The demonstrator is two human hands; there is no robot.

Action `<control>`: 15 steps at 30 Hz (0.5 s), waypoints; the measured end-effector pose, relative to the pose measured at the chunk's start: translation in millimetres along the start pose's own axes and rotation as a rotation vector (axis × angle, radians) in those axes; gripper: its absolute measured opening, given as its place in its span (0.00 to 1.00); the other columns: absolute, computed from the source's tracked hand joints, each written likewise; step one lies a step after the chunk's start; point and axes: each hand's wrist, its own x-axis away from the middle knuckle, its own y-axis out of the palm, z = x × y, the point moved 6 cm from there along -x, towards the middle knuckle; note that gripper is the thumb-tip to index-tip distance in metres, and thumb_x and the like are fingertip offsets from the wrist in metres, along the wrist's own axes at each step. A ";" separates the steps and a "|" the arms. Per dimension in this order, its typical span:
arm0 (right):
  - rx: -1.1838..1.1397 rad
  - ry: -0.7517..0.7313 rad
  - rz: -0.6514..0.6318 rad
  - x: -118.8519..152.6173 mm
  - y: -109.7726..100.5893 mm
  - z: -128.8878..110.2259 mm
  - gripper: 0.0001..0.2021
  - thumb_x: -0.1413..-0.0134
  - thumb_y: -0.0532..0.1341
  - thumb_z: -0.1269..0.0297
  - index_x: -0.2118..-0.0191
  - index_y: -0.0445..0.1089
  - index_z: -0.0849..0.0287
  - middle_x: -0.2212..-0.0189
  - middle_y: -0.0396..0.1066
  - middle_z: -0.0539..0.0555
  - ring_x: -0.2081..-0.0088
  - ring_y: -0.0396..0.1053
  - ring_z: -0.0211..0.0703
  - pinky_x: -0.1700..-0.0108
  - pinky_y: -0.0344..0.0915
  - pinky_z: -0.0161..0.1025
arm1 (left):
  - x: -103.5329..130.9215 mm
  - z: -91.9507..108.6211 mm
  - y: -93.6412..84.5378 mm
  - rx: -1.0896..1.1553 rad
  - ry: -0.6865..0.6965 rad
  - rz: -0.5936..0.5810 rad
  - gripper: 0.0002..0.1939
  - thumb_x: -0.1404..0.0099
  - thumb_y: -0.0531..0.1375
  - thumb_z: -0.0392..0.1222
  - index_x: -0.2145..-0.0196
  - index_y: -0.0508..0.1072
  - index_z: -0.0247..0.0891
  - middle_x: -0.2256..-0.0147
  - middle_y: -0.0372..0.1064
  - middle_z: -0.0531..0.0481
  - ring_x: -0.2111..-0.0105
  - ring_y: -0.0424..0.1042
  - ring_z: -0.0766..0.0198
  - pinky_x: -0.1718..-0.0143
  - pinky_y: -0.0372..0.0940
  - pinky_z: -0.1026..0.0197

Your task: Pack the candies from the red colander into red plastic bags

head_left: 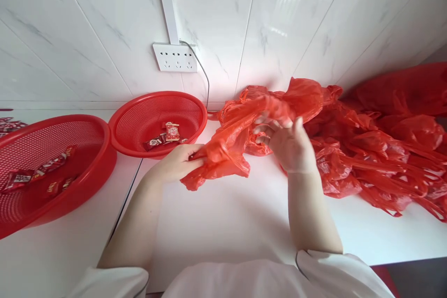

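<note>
A thin red plastic bag [225, 146] stretches above the white table in front of me. Its near left end is pinched in my left hand [178, 164], with the fingers partly hidden by the crumpled plastic. Close to the bag's far right part is my right hand [291, 146], its fingers spread and slightly blurred, the thumb pointing up. Whether those fingertips touch the plastic I cannot tell. Behind the bag, more red plastic bags [305, 95] lie bunched against the wall, and where one ends and another begins is hard to see.
At the back left stands a red mesh basket [122, 135] with small wrapped packets [172, 132] in it. A second red basket [108, 137] at far left holds more packets [19, 179]. A large heap of filled red bags [377, 149] covers the right side. A socket strip [175, 57] is on the tiled wall.
</note>
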 end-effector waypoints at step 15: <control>0.646 -0.142 -0.017 12.4 49.7 17.9 0.10 0.44 0.61 0.68 0.56 0.71 0.54 0.59 0.73 0.53 0.65 0.72 0.40 0.61 0.71 0.40 | 14.4 27.7 -5.7 0.031 0.321 0.824 0.06 0.39 0.59 0.41 0.63 0.68 0.41 0.64 0.67 0.49 0.65 0.68 0.62 0.64 0.65 0.60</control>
